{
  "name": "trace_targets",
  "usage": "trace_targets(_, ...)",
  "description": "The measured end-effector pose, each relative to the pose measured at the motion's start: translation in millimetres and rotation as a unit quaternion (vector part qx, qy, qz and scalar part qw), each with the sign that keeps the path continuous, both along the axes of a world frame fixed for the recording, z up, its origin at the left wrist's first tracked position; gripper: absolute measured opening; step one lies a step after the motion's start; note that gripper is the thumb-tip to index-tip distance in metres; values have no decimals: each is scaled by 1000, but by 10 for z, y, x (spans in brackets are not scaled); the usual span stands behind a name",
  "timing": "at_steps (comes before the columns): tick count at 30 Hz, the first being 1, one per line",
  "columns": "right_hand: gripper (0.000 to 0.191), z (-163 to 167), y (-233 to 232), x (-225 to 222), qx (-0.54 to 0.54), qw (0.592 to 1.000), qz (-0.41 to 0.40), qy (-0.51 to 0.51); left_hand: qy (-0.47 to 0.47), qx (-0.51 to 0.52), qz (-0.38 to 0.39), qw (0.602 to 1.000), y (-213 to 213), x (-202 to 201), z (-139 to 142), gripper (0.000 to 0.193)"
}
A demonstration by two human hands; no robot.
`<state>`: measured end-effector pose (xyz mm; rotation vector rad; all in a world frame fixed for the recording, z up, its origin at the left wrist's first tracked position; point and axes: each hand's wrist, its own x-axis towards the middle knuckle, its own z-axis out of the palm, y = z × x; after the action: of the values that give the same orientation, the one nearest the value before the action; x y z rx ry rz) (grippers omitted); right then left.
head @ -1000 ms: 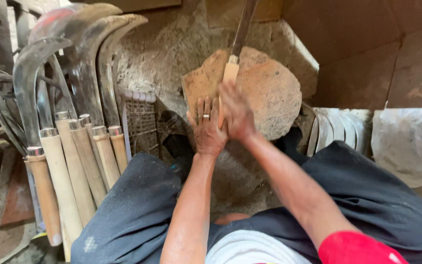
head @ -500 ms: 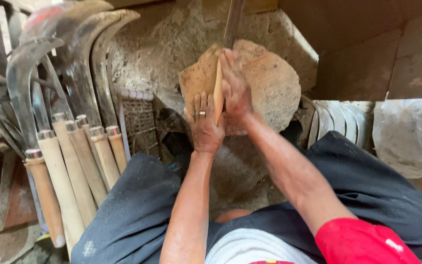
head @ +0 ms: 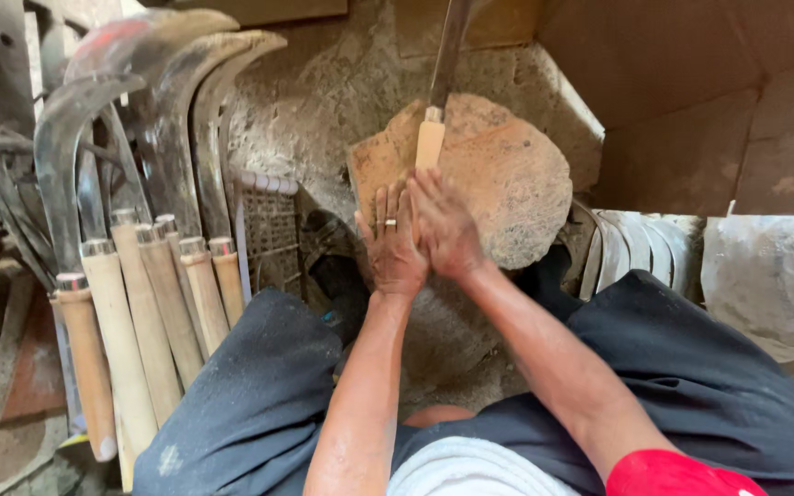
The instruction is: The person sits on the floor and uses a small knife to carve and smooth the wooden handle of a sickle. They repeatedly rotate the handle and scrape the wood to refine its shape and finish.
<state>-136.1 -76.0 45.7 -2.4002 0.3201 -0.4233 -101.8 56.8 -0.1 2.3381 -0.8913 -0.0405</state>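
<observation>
1. The left hand (head: 392, 246) (a ring on one finger) and the right hand (head: 446, 230) are pressed side by side, clasping the pale wooden handle (head: 429, 143) of a dark metal blade (head: 448, 50).
2. The handle lies on the rounded brown stone slab (head: 516, 188), the blade pointing away from the person.
3. A row of curved sickles with light wooden handles (head: 144, 276) leans at the left, well apart from the hands.

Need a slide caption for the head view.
Both hands press a wooden-handled blade against a flat stone, sickles alongside.
</observation>
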Motion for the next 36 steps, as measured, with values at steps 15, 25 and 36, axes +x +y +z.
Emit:
trace_targets(15, 55, 74, -154, -4, -17, 999, -15, -26, 18, 42, 21, 999, -112, -165, -66, 66)
trace_targets(25, 51, 66, -174, -69, -22, 999, 3, -33, 26, 54, 9, 998, -121, -163, 56, 65)
trace_targets(36, 51, 71, -136, -34, -14, 999, -29, -37, -24, 208, 15, 978, -230, -242, -70, 64)
